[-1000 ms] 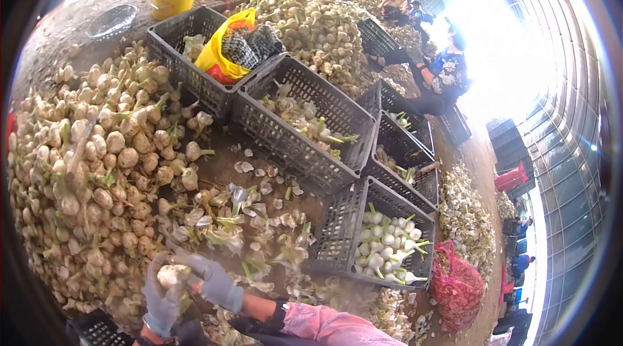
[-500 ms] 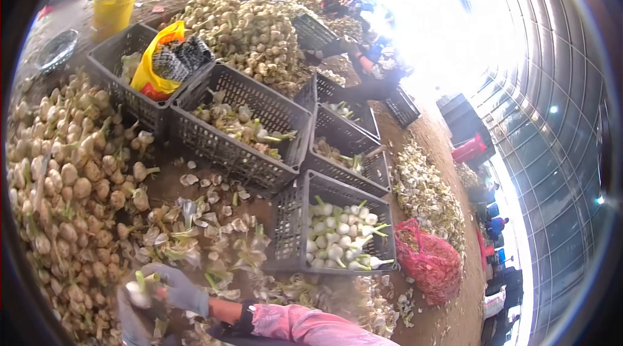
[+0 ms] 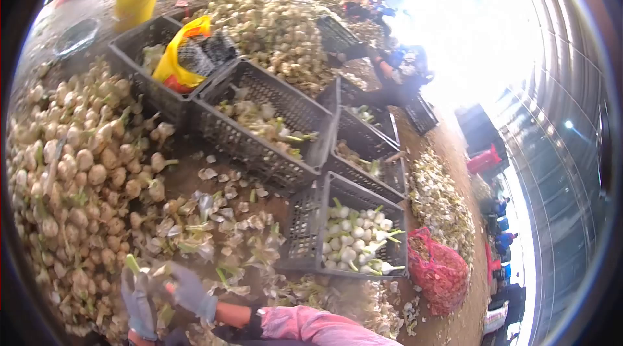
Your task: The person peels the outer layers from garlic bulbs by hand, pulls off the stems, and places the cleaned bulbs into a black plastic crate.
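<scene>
At the lower left my left hand [image 3: 138,307], in a grey glove, is closed around a garlic bulb. Its cut green stem [image 3: 132,263] sticks up above the fingers, while the bulb itself is mostly hidden. Close beside it, my right hand [image 3: 191,293], also gloved, has its fingers curled. A small reddish bit shows at its fingertips, too blurred to name. Both hands are over the edge of a large heap of unpeeled garlic [image 3: 84,197], with loose garlic skins [image 3: 201,229] scattered in front.
A black crate of peeled white garlic [image 3: 324,236] stands right of centre. Behind it are crates with skins and trimmings [image 3: 266,125], and one crate holds a yellow bag [image 3: 172,64]. A red mesh sack [image 3: 444,278] leans at the right. Another person [image 3: 405,70] works farther back.
The view has shifted, so the crates appear farther right. My left hand has turned, fingers now upright, covering the white bulb seen before. My right hand has drawn slightly away from it.
</scene>
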`<state>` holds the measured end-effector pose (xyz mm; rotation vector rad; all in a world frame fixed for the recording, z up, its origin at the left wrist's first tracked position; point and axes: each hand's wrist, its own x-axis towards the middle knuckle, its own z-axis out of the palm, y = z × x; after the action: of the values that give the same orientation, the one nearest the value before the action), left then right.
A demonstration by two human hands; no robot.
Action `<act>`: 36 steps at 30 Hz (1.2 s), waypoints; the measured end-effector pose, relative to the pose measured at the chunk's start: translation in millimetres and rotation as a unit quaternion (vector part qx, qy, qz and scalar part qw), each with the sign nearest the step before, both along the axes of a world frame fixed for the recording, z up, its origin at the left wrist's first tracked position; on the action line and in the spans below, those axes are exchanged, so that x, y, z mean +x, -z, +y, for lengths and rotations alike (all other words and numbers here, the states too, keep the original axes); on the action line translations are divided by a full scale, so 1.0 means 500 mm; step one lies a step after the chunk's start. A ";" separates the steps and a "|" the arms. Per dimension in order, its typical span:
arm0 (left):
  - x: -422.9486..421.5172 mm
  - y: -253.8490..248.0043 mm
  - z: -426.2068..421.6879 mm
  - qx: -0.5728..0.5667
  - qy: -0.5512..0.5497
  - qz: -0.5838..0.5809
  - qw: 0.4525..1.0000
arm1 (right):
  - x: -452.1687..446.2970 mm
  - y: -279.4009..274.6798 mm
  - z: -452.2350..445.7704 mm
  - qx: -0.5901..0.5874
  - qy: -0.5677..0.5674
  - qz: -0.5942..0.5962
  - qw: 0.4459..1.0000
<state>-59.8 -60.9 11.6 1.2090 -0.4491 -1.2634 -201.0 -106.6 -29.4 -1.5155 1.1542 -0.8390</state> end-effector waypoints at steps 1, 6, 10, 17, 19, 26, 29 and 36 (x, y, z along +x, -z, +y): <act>0.004 -0.033 0.002 -0.029 0.013 0.043 0.999 | 0.011 0.028 0.016 -0.052 0.037 0.021 0.998; 0.033 -0.022 0.023 -0.133 -0.012 0.297 0.945 | -0.089 0.071 -0.062 0.203 0.019 -0.115 0.972; 0.051 -0.004 0.021 -0.123 0.029 0.227 0.966 | -0.144 0.068 -0.130 0.010 -0.098 0.220 0.971; 0.041 -0.009 0.027 -0.102 0.052 0.095 0.989 | -0.011 -0.111 -0.088 0.193 -0.155 -0.071 0.966; 0.035 -0.007 0.031 -0.145 0.068 0.077 0.984 | 0.017 -0.113 -0.079 0.116 -0.213 -0.031 0.970; 0.051 -0.014 0.036 -0.083 0.043 0.142 0.986 | 0.000 -0.090 -0.072 0.462 -0.135 -0.335 0.810; 0.048 0.000 0.029 -0.114 0.037 -0.001 0.993 | 0.026 -0.129 -0.056 0.240 -0.136 -0.157 0.948; 0.047 0.007 0.038 -0.112 0.034 -0.135 0.984 | 0.039 -0.127 -0.044 -0.183 -0.153 0.051 0.970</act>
<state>-36.4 -42.0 8.1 1.1831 -0.8154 -1.0757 -181.4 -128.7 34.2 -2.0015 0.8331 -0.7971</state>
